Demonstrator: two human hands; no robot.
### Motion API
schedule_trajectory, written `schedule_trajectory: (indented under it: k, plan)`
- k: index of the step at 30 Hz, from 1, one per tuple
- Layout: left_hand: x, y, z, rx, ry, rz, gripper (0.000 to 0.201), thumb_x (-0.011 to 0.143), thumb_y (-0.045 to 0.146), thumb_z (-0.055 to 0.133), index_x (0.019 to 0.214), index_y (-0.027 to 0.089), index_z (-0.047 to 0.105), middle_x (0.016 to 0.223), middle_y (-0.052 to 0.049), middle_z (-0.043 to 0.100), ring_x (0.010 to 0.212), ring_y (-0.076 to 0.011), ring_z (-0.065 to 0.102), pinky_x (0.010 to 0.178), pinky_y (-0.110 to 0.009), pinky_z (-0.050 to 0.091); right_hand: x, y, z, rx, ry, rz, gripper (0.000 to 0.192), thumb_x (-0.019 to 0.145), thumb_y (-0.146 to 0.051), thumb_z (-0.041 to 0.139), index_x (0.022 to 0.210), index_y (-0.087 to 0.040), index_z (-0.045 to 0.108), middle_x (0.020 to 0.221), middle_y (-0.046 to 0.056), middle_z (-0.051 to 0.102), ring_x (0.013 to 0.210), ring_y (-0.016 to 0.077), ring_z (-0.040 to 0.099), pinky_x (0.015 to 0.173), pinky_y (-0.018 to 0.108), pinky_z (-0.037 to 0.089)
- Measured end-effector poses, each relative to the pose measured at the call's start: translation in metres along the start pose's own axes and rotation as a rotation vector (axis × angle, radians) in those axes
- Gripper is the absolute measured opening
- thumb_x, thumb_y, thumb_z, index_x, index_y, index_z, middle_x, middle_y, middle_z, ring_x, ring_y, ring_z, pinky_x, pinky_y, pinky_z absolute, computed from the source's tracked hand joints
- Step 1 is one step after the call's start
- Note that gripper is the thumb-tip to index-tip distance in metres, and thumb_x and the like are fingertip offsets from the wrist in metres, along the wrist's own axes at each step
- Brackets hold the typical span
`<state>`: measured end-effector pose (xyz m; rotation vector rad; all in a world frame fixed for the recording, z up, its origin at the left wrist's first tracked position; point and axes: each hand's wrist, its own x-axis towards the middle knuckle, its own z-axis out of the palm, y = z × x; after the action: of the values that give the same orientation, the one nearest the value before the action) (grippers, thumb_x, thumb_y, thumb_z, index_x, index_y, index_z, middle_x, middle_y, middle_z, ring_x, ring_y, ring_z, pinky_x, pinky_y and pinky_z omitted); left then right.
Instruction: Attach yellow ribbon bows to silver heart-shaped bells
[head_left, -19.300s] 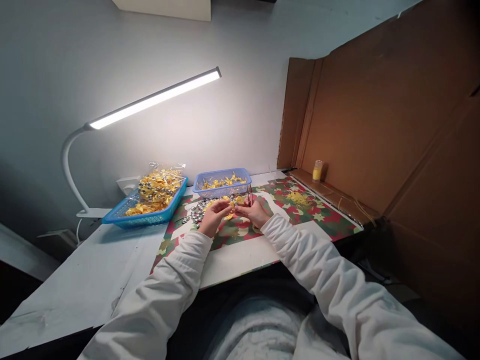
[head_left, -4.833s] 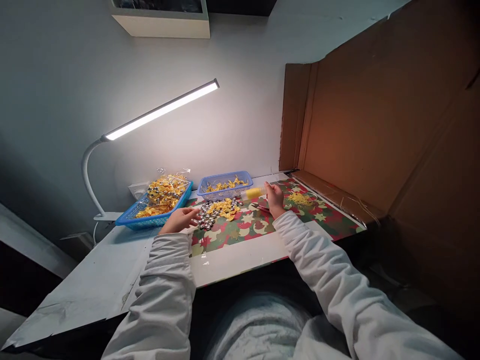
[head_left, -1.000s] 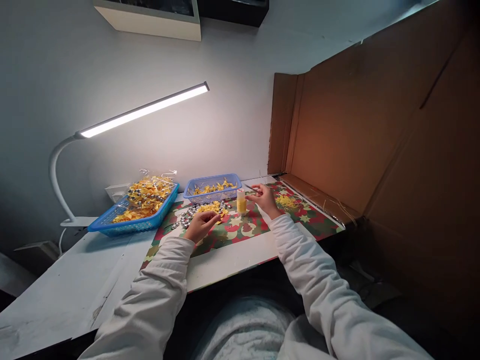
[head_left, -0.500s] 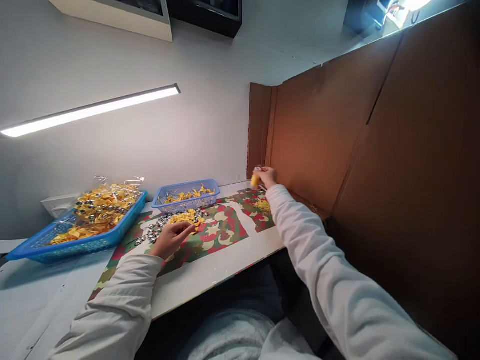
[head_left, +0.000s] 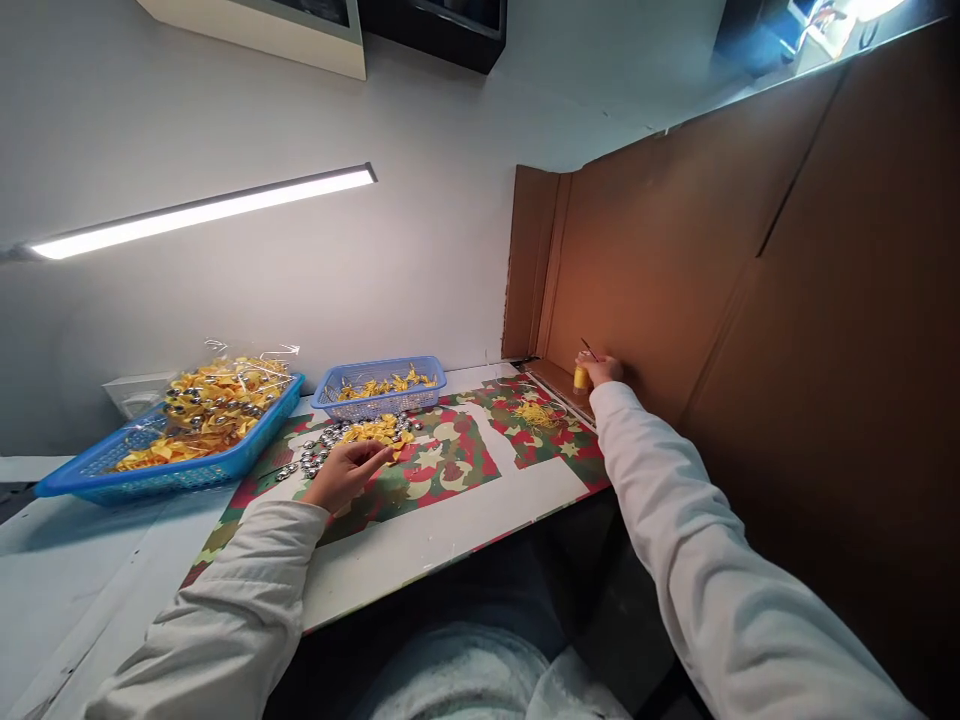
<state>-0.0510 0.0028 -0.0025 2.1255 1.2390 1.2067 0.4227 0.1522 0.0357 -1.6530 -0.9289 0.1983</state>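
Note:
My right hand (head_left: pixel 604 371) is closed around a small yellow bottle (head_left: pixel 580 378) beside the cardboard wall. A thin dark stick (head_left: pixel 589 349) juts up by the bottle's top. My left hand (head_left: pixel 346 476) rests low over the patterned mat, thumb and fingers pressed together; whatever they may hold is hidden. Right beyond its fingertips lies a pile of yellow folded pieces (head_left: pixel 377 430), and silver bell-like balls (head_left: pixel 310 460) are scattered to its left. Between the two hands, thin yellow strands (head_left: pixel 538 413) lie bunched on the mat.
A large blue basket (head_left: pixel 161 480) at left is heaped with bagged yellow pieces and silver balls. A smaller blue basket (head_left: pixel 379 402) with yellow pieces stands by the wall. The cardboard partition (head_left: pixel 660 270) borders the right side. The camouflage-patterned mat (head_left: pixel 450 465) covers part of the white table.
My right hand has moved right with the yellow bottle, from above the strands to beside the cardboard wall. The left hand has stayed by the pile. The view has shifted slightly.

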Motion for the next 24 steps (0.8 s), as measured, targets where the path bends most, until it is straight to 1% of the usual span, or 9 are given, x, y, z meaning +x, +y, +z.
schedule_trajectory:
  k: [3, 5, 6, 8, 11, 13, 17, 22, 24]
  plan:
    - [0.000, 0.002, -0.001, -0.025, -0.010, -0.018, 0.047, 0.077, 0.060, 0.061, 0.062, 0.016, 0.069, 0.043, 0.004, 0.045, 0.040, -0.0081, 0.034, 0.039, -0.020, 0.026, -0.012, -0.019, -0.001, 0.028, 0.174, 0.027, 0.041, 0.079, -0.044, 0.065, 0.099, -0.009, 0.061, 0.093, 0.017, 0.070, 0.081, 0.0227, 0.067, 0.066, 0.030, 0.049]
    - [0.000, 0.002, -0.002, -0.032, 0.009, -0.021, 0.046, 0.077, 0.059, 0.061, 0.063, 0.017, 0.069, 0.043, 0.003, 0.047, 0.041, -0.0089, 0.036, 0.040, -0.021, 0.028, -0.030, -0.034, 0.002, 0.046, 0.199, -0.113, 0.037, 0.089, -0.045, 0.051, 0.102, -0.011, 0.058, 0.096, 0.016, 0.069, 0.085, 0.0215, 0.066, 0.072, 0.029, 0.047]
    - [0.001, 0.003, -0.003, -0.032, 0.025, -0.024, 0.045, 0.077, 0.059, 0.061, 0.063, 0.017, 0.070, 0.045, 0.002, 0.049, 0.042, -0.0097, 0.039, 0.041, -0.021, 0.030, -0.043, -0.041, 0.006, 0.035, 0.132, -0.210, 0.035, 0.093, -0.044, 0.045, 0.101, -0.012, 0.058, 0.095, 0.015, 0.069, 0.084, 0.0207, 0.065, 0.072, 0.028, 0.046]
    - [0.002, 0.003, -0.005, -0.029, 0.060, -0.038, 0.044, 0.075, 0.058, 0.063, 0.063, 0.016, 0.070, 0.048, 0.000, 0.054, 0.047, -0.0118, 0.045, 0.044, -0.022, 0.034, -0.073, -0.053, 0.018, -0.040, -0.094, -0.359, 0.033, 0.095, -0.042, 0.041, 0.097, -0.015, 0.059, 0.089, 0.011, 0.069, 0.079, 0.0196, 0.064, 0.069, 0.027, 0.043]
    - [0.002, 0.004, -0.007, -0.043, 0.099, -0.065, 0.044, 0.074, 0.057, 0.064, 0.062, 0.016, 0.069, 0.051, -0.001, 0.057, 0.051, -0.0137, 0.050, 0.049, -0.023, 0.039, -0.122, -0.061, 0.040, -0.319, -0.530, -0.493, 0.029, 0.093, -0.042, 0.048, 0.084, -0.018, 0.062, 0.081, 0.009, 0.069, 0.073, 0.0201, 0.063, 0.064, 0.028, 0.039]
    - [0.002, 0.005, -0.008, -0.071, 0.128, -0.080, 0.041, 0.074, 0.055, 0.065, 0.063, 0.016, 0.069, 0.048, -0.001, 0.055, 0.052, -0.0138, 0.050, 0.049, -0.023, 0.039, -0.150, -0.062, 0.053, -0.519, -0.679, -0.534, 0.023, 0.090, -0.037, 0.053, 0.086, -0.018, 0.064, 0.087, 0.011, 0.071, 0.079, 0.0224, 0.064, 0.066, 0.029, 0.040]
    - [0.001, 0.007, -0.008, -0.123, 0.175, -0.087, 0.038, 0.074, 0.052, 0.065, 0.061, 0.016, 0.068, 0.043, 0.001, 0.049, 0.050, -0.0133, 0.049, 0.046, -0.022, 0.036, -0.177, -0.057, 0.063, -0.660, -0.748, -0.545, 0.016, 0.085, -0.028, 0.060, 0.093, -0.016, 0.066, 0.102, 0.017, 0.069, 0.098, 0.0290, 0.063, 0.078, 0.035, 0.044]
    - [0.003, 0.005, -0.008, -0.154, 0.190, -0.086, 0.038, 0.074, 0.053, 0.064, 0.062, 0.017, 0.069, 0.043, 0.002, 0.047, 0.048, -0.0120, 0.045, 0.044, -0.022, 0.032, -0.179, -0.057, 0.053, -0.682, -0.762, -0.577, 0.020, 0.080, -0.031, 0.066, 0.092, -0.015, 0.067, 0.114, 0.020, 0.063, 0.115, 0.0363, 0.054, 0.091, 0.046, 0.042]
    - [0.004, 0.003, -0.007, -0.170, 0.191, -0.094, 0.038, 0.074, 0.053, 0.063, 0.062, 0.017, 0.068, 0.043, 0.002, 0.046, 0.046, -0.0108, 0.041, 0.043, -0.022, 0.029, -0.185, -0.064, 0.051, -0.597, -0.766, -0.645, 0.023, 0.078, -0.032, 0.068, 0.093, -0.015, 0.067, 0.116, 0.019, 0.062, 0.116, 0.0362, 0.052, 0.093, 0.047, 0.042]
